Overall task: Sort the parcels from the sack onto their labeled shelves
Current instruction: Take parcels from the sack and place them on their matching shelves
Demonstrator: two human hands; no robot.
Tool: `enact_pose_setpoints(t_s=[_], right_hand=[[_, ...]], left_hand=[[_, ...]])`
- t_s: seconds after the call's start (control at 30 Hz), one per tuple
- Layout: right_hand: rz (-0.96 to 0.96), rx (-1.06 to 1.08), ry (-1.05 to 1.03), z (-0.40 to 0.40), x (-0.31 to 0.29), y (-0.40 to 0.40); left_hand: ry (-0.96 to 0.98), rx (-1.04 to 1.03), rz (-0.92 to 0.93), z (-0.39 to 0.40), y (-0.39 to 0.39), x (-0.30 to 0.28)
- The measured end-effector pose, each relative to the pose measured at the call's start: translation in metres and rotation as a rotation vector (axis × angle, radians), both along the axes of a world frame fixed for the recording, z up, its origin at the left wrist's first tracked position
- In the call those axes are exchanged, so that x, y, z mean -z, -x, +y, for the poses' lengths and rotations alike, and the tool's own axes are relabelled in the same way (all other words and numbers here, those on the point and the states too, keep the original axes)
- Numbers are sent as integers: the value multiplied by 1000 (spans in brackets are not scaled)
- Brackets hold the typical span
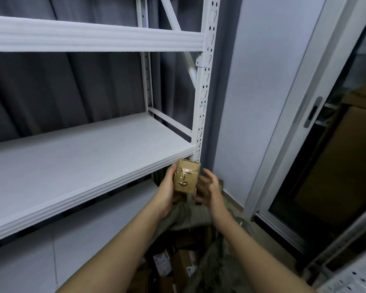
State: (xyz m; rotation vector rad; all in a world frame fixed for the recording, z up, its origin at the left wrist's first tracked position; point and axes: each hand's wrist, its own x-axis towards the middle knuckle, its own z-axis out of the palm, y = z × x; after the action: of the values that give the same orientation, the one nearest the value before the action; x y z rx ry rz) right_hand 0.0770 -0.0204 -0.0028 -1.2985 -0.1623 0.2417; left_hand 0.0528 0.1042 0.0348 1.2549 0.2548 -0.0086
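Observation:
A small brown cardboard parcel (pixel 186 178) with clear tape and black handwriting is held upright in front of the shelf's right corner. My left hand (pixel 167 191) grips its left side and underside. My right hand (pixel 207 190) hovers just right of the parcel with fingers spread and relaxed, slightly blurred; I cannot tell if it touches the box. Below my forearms lies the grey-green sack (pixel 190 214), open, with several cardboard parcels (pixel 182 265) inside. The white metal rack's middle shelf (pixel 76 166) is bare, level with the parcel.
The rack's upper shelf beam (pixel 93 37) crosses the top; its right upright post (pixel 203 92) stands just behind the parcel. A dark curtain hangs behind the rack. A sliding glass door (pixel 317 155) is on the right, and another white rack's corner (pixel 351 269) at bottom right.

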Motion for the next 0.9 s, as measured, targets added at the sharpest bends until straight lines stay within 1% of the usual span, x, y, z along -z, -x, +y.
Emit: enact_pose_setpoints(t_s=[0.07,0.1,0.17,0.27,0.33,0.4,0.47,0.53,0.67,0.77,0.9], right_hand=[[177,64,-112,-6,-8,-3],[234,59,-136,-13,-12,-4],[276,14,-108,-27,-19,-3],[298,-77,-56,-53,-29,2],[334,-119,-16,-67,-36,7],[378,-90,10,-82,-40,16],[412,-44,-29,-97,-46,26],[407,-9,-64,-116,-55,42],[327,10,-61,-162,-75,78],[243,7,27,-188,-91,108],[82,58,140,-234,-109,165]], left_hand=[[-82,27,-27,-10,1,-10],[-163,52,-43,-15,2,-16],[-348,78,-107,-24,3,-26],[-585,171,-187,-37,6,-31],[-683,250,-197,-48,12,-34],[-655,247,-222,-65,21,-39],[-555,174,-240,-82,32,-42],[-470,127,-226,-101,49,-44],[-305,168,-221,-148,90,-47],[-154,133,-221,-178,108,-52],[-82,149,-255,-233,151,-66]])
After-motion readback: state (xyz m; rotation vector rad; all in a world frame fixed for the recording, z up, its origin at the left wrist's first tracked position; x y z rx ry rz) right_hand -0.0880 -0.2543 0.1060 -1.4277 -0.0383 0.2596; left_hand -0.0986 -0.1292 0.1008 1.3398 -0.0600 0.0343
